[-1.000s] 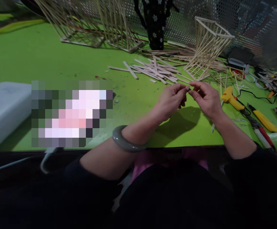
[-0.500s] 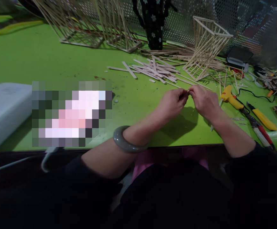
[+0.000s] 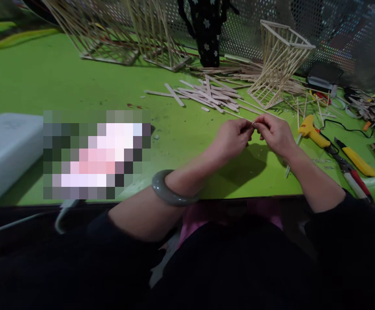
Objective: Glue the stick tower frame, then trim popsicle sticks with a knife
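Toward the front edge of the tabletop (image 3: 87,90), the left hand (image 3: 232,138) and right hand (image 3: 277,134) pinch a small pale piece (image 3: 253,123) between them, presumably for fine control.

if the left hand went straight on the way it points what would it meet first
Most likely the right hand, just across the small pale piece from the left hand; depth leaves contact unclear.
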Demonstrator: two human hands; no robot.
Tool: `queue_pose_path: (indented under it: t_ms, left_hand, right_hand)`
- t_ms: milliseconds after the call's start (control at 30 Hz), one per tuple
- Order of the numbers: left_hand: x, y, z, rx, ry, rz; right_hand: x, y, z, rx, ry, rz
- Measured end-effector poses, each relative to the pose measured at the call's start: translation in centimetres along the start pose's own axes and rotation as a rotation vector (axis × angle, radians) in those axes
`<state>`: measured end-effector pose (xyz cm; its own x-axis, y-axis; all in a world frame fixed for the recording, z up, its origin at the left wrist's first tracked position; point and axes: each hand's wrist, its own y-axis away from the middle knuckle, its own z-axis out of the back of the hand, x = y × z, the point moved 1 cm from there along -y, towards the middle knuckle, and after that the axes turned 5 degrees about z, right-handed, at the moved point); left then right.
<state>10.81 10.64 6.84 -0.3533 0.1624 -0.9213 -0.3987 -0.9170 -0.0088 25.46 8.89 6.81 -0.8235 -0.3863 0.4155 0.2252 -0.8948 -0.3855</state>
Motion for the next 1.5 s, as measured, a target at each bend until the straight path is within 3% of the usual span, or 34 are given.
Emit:
queue_pose_path:
  t_ms: [100,267,367,500,767,1067,1233,1333,1500]
  left_hand:
    - [-0.1,0.1,0.0,-0.01,-0.043,-0.012]
    - [-0.1,0.0,0.0,-0.022,-0.021,0.008]
    - [0.0,0.0,-0.1,-0.019,-0.004,0.028]
    - [0.3,-0.2,-0.3,-0.012,0.097,0.051]
    - [0.2,-0.3,-0.2,-0.002,0.097,0.015]
    - [0.1,-0.2,-0.5,0.01,0.23,0.04]
    - [0.4,-0.3,-0.5,0.036,0.249,0.085]
    - [0.6,-0.3,-0.5,0.054,0.237,0.075]
    - [0.4,-0.2,-0.8,0.067,0.26,0.07]
  right_hand:
    - [0.0,-0.2,0.3,0.043,-0.032,0.002]
    - [0.1,0.1,-0.8,-0.001,0.287,0.049]
    - [0.2,0.2,-1.7,-0.003,0.36,0.038]
    - [0.1,0.2,-1.7,-0.014,0.281,0.01]
    - [-0.6,-0.4,-0.4,0.002,-0.189,-0.035]
    - [-0.6,0.1,-0.7,-0.078,-0.078,-0.015]
    - [-0.7,0.0,-0.4,-0.068,0.063,0.036]
    - [-0.8,-0.1,-0.1,-0.015,0.012,0.065]
    - [-0.7,-0.1,-0.2,-0.029,0.071,0.022]
